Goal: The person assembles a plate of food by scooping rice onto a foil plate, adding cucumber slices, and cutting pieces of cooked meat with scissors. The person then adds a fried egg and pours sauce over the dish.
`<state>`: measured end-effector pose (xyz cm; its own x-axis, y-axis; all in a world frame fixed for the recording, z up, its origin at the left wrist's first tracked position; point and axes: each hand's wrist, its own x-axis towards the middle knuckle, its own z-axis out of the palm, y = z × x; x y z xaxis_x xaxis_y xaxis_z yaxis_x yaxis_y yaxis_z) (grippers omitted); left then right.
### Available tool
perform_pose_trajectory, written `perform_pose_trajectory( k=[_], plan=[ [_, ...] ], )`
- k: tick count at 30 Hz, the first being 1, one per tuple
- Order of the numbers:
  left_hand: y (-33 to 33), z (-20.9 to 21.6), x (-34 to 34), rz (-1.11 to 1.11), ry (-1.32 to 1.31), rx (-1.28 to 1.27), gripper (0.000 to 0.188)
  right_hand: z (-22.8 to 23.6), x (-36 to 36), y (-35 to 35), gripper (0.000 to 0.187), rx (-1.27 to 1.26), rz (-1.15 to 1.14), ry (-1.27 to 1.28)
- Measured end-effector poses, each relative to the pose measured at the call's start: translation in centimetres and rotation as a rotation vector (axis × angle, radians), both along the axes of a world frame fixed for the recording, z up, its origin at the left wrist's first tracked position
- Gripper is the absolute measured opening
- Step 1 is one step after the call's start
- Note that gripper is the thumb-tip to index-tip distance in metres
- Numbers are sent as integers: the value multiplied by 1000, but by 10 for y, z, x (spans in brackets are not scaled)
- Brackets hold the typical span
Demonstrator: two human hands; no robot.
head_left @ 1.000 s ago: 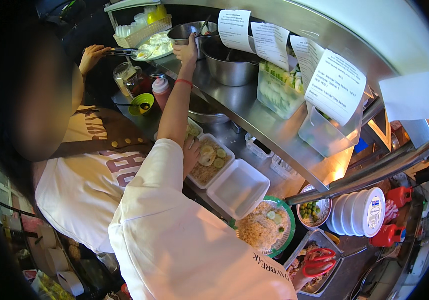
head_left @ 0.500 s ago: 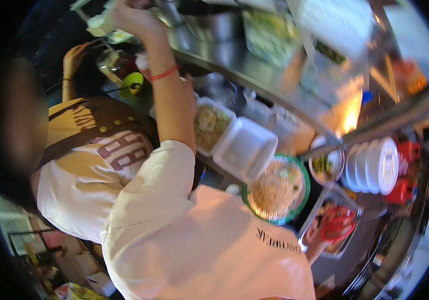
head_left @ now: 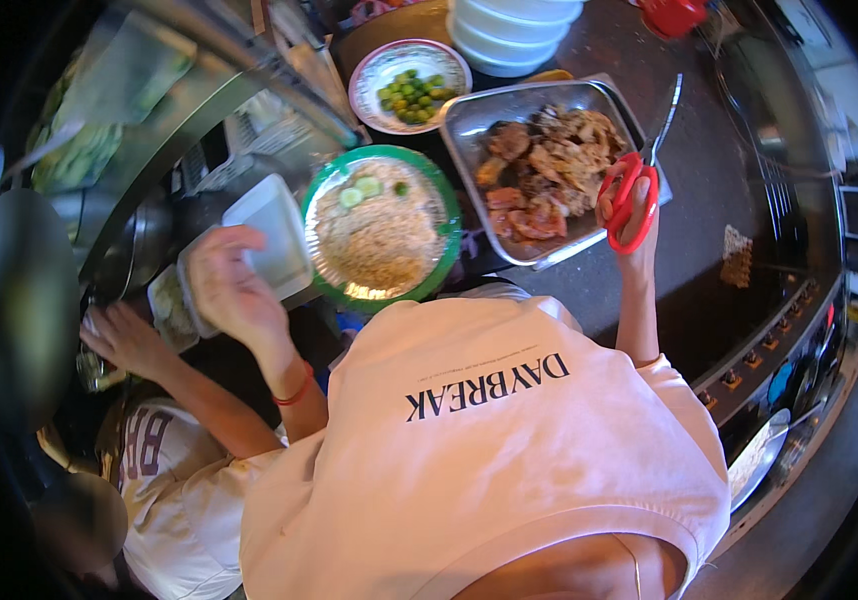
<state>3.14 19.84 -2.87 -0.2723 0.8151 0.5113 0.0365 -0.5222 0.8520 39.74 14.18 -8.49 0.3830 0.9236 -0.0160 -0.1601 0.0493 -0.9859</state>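
Note:
My right hand [head_left: 632, 235] is closed around the red handles of a pair of scissors [head_left: 639, 195], their metal blades pointing up and away. It is beside the right rim of a metal tray [head_left: 549, 262] holding browned, torn meat [head_left: 564, 160]. My left hand [head_left: 237, 280], with a red band at the wrist, hovers somewhat blurred over a white foam box [head_left: 279, 235]; its fingers look loosely apart, and I see nothing in them. Between my hands lies a green-rimmed plate [head_left: 449, 215] of rice [head_left: 374, 235] with cucumber slices.
A patterned bowl [head_left: 364, 110] of small green pieces stands beyond the plate, near stacked white foam bowls [head_left: 509, 40]. At left, a co-worker's hand [head_left: 129, 340] is by another filled foam box [head_left: 171, 305]. A metal shelf edge [head_left: 139, 190] runs along the left; a stove [head_left: 764, 350] is at right.
My view has swung toward the tray. My left hand has come down from high at the far left to the foam box. The scissors have risen from over the meat to the tray's right side.

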Motion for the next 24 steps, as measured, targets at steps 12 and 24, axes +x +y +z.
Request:
perform_pose_trajectory(
  k=[12,24],
  plan=[
    [32,-100,271,-572,1195,168,36,-44,98,-62,52,-322,66,-112],
    [49,-122,300,-521,1300,365,36,-64,139,-99,47,-366,-115,-83]
  ],
)
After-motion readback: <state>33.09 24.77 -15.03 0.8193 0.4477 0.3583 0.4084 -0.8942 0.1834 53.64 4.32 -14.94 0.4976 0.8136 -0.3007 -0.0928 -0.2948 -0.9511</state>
